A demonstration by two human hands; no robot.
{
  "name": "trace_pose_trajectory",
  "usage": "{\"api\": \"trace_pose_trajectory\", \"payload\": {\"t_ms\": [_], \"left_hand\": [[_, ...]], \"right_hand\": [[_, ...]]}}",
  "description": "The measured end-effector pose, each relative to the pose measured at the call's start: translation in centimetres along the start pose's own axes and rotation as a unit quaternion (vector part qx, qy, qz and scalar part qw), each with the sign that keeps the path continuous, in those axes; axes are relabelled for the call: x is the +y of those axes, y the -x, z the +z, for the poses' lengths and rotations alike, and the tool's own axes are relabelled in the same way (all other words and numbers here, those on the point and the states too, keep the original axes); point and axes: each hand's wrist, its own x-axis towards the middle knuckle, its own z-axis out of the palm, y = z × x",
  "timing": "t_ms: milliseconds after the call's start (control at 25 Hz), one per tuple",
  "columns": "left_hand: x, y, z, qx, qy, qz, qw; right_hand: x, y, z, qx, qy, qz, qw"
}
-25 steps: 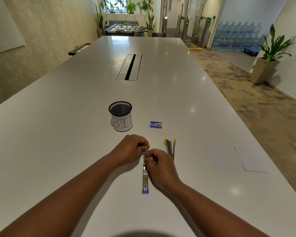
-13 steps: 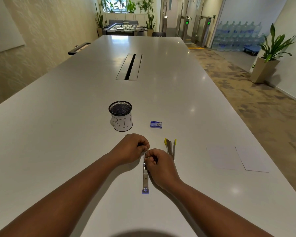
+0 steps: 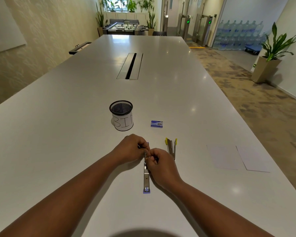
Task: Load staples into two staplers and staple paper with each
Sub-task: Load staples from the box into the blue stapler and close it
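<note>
A purple-tipped stapler (image 3: 146, 180) lies opened out flat on the white table (image 3: 58, 134), its metal channel pointing toward me. My left hand (image 3: 132, 148) grips the far half of it with curled fingers. My right hand (image 3: 161, 165) pinches at the channel near the hinge; whether it holds staples is hidden by the fingers. A yellow-tipped stapler (image 3: 171, 147) lies opened just right of my hands. A small blue staple box (image 3: 156, 124) sits beyond it. Two white paper sheets (image 3: 237, 158) lie at the right.
A black mesh cup labelled BIN (image 3: 121, 115) stands beyond my left hand. A cable slot (image 3: 130, 65) runs along the table's middle. The table's right edge runs close by the paper sheets, with carpeted floor beyond.
</note>
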Motion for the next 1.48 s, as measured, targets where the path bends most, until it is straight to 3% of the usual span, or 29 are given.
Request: {"api": "trace_pose_trajectory", "payload": {"t_ms": [240,400,520,720,1040,1480], "left_hand": [[0.1,0.4,0.0,0.013,0.172,-0.107,0.979],[0.2,-0.2,0.0,-0.003,0.159,-0.149,0.976],[0.7,-0.4,0.3,0.030,0.159,-0.155,0.975],[0.2,-0.8,1.1,0.061,0.338,-0.206,0.916],[-0.1,-1.0,1.2,0.078,0.381,-0.231,0.892],[-0.2,-0.8,1.2,0.091,0.395,-0.228,0.885]], "right_hand": [[-0.4,0.2,-0.1,0.005,-0.003,0.005,1.000],[-0.4,0.2,-0.1,0.004,-0.004,0.006,1.000],[-0.4,0.1,-0.1,0.006,-0.005,0.009,1.000],[-0.4,0.4,0.0,0.013,-0.033,0.020,0.999],[0.3,1.1,1.3,0.040,0.094,-0.087,0.991],[-0.7,1.0,0.9,-0.005,0.140,-0.068,0.988]]}}
